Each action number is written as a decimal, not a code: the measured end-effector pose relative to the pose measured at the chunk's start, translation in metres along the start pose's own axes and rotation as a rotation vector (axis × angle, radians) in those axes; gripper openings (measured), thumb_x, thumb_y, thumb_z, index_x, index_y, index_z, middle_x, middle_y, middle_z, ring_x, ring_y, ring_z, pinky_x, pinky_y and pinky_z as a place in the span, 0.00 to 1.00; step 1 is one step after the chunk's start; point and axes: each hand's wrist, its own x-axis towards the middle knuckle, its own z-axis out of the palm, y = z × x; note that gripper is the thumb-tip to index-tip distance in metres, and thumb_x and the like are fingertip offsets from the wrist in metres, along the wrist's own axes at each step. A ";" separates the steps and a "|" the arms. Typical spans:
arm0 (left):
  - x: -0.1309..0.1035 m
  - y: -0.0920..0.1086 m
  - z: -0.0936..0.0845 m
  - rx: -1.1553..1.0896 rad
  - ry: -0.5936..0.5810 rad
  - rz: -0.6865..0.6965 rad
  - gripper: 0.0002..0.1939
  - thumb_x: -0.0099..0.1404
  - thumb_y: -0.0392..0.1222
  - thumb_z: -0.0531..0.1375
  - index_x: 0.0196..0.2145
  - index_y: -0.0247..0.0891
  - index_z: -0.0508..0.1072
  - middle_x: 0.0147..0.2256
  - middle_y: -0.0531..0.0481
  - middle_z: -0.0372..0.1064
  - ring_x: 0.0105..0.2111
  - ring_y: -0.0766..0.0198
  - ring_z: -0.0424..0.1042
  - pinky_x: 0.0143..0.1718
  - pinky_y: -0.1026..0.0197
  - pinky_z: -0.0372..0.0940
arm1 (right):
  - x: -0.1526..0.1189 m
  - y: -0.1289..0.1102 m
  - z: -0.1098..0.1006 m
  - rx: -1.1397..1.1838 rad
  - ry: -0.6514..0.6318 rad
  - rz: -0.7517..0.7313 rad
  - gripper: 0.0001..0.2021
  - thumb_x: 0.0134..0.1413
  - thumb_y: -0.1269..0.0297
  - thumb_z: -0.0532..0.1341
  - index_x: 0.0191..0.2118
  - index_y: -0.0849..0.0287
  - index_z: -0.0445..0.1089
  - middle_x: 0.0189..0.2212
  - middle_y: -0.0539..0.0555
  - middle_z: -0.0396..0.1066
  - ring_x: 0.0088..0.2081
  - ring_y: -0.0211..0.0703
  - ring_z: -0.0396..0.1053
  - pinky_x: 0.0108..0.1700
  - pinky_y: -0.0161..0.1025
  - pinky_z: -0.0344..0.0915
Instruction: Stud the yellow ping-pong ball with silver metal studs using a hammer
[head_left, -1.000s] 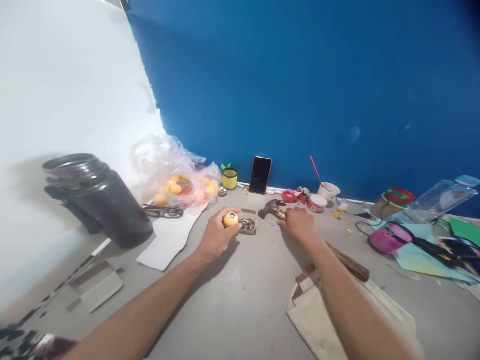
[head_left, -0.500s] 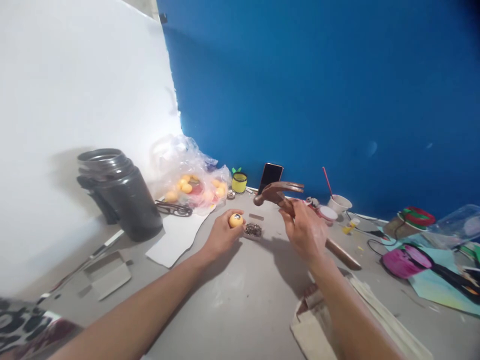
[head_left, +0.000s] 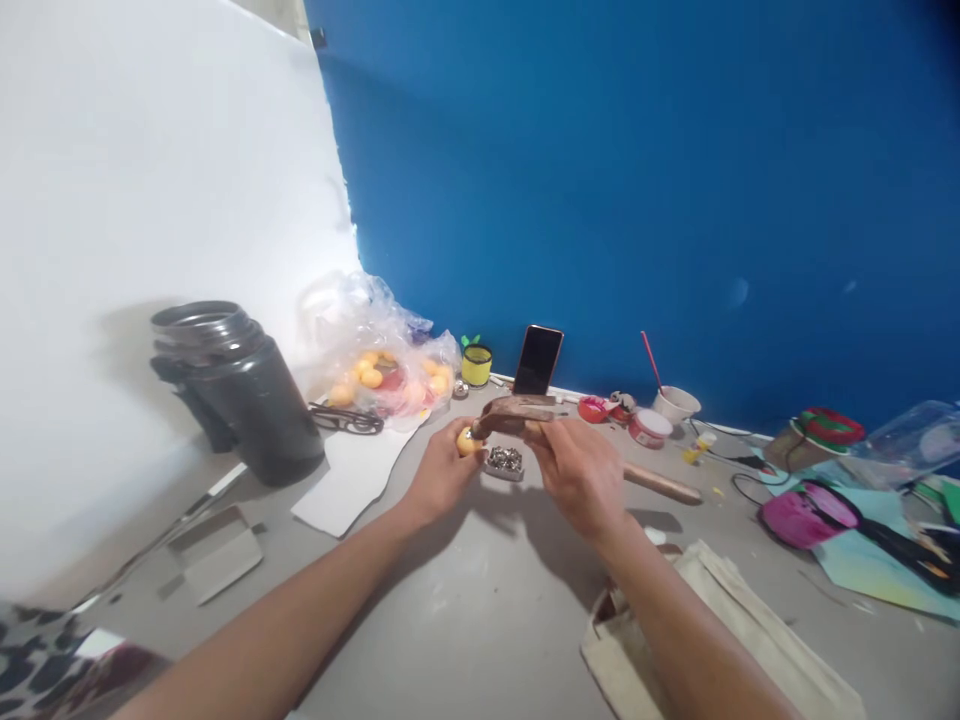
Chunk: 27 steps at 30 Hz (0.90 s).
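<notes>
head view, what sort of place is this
Probably a craft or hobby table against a blue wall: the right hand holds a hammer, with a small box of shiny bits nearby and a plastic bag of yellow balls farther back.

Head view of a table: the left hand grips a yellow ball, the right hand a hammer — its head at the ball, contact unclear. A box of metal pieces lies just beside; a phone stands behind.
</notes>
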 end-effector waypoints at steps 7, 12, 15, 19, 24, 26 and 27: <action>0.000 -0.002 0.000 0.059 0.047 0.031 0.12 0.60 0.43 0.60 0.40 0.36 0.76 0.34 0.49 0.75 0.34 0.58 0.71 0.37 0.60 0.66 | 0.000 -0.010 -0.004 0.029 0.061 0.007 0.14 0.72 0.59 0.55 0.36 0.56 0.73 0.28 0.55 0.71 0.33 0.45 0.66 0.38 0.40 0.55; 0.001 -0.002 0.000 0.036 0.027 0.064 0.15 0.60 0.43 0.61 0.43 0.37 0.75 0.37 0.49 0.76 0.38 0.57 0.73 0.42 0.58 0.68 | -0.001 -0.005 0.002 -0.022 -0.037 0.015 0.14 0.73 0.57 0.54 0.41 0.55 0.74 0.27 0.54 0.71 0.31 0.44 0.65 0.36 0.40 0.54; -0.001 0.001 0.001 0.058 0.066 0.019 0.14 0.58 0.39 0.60 0.43 0.38 0.74 0.38 0.50 0.74 0.37 0.60 0.72 0.41 0.59 0.67 | -0.001 0.010 0.005 -0.021 -0.069 0.154 0.11 0.70 0.58 0.56 0.45 0.57 0.74 0.36 0.58 0.75 0.40 0.49 0.69 0.40 0.40 0.58; -0.004 0.006 0.002 -0.103 0.009 -0.046 0.19 0.57 0.40 0.62 0.47 0.39 0.73 0.39 0.51 0.71 0.33 0.64 0.69 0.35 0.62 0.66 | 0.000 0.036 0.012 -0.033 -0.306 0.461 0.14 0.66 0.59 0.59 0.53 0.57 0.71 0.47 0.60 0.76 0.48 0.53 0.71 0.42 0.41 0.60; -0.004 0.008 0.000 -0.321 -0.036 -0.058 0.16 0.64 0.49 0.59 0.44 0.37 0.75 0.34 0.50 0.70 0.29 0.66 0.66 0.32 0.63 0.63 | -0.004 0.060 0.028 -0.019 -0.678 0.733 0.16 0.66 0.56 0.57 0.53 0.55 0.71 0.46 0.59 0.78 0.47 0.54 0.74 0.42 0.42 0.61; -0.002 0.007 -0.001 -0.324 -0.005 -0.082 0.13 0.64 0.47 0.57 0.41 0.37 0.75 0.30 0.52 0.69 0.27 0.66 0.64 0.30 0.64 0.61 | -0.007 0.063 0.034 -0.010 -0.743 0.750 0.15 0.66 0.56 0.56 0.52 0.54 0.72 0.45 0.58 0.78 0.48 0.54 0.75 0.42 0.42 0.62; -0.001 0.005 -0.002 -0.311 0.009 -0.099 0.12 0.64 0.46 0.56 0.39 0.37 0.74 0.28 0.53 0.67 0.26 0.66 0.63 0.29 0.64 0.59 | -0.008 0.064 0.037 -0.008 -0.764 0.744 0.15 0.66 0.56 0.56 0.52 0.55 0.72 0.46 0.58 0.78 0.48 0.54 0.75 0.43 0.42 0.62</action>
